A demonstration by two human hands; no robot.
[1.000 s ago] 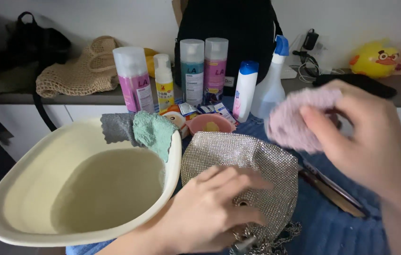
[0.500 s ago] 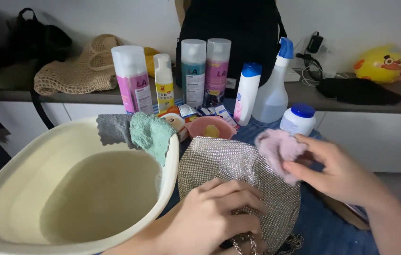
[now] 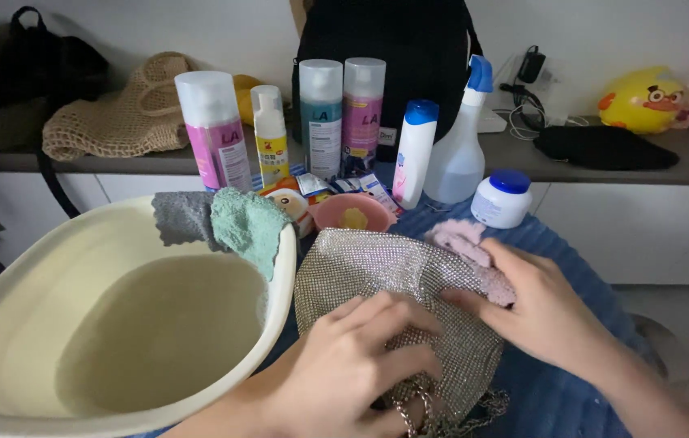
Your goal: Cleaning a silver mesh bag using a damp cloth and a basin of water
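- Silver mesh bag (image 3: pixel 385 300): left hand (image 3: pixel 361 365) pressed flat on it, fingers spread, steadying it.
- Right hand (image 3: pixel 539 308): grips pink cloth (image 3: pixel 466 247) against the bag's right edge, apparently wiping.

Under the left hand (image 3: pixel 344 365) lay a glittering silver mesh bag (image 3: pixel 397 308); the right hand (image 3: pixel 539 304) pressed a fluffy pink cloth (image 3: pixel 474 251). Beside it, a smooth matt plastic basin (image 3: pixel 77 316).
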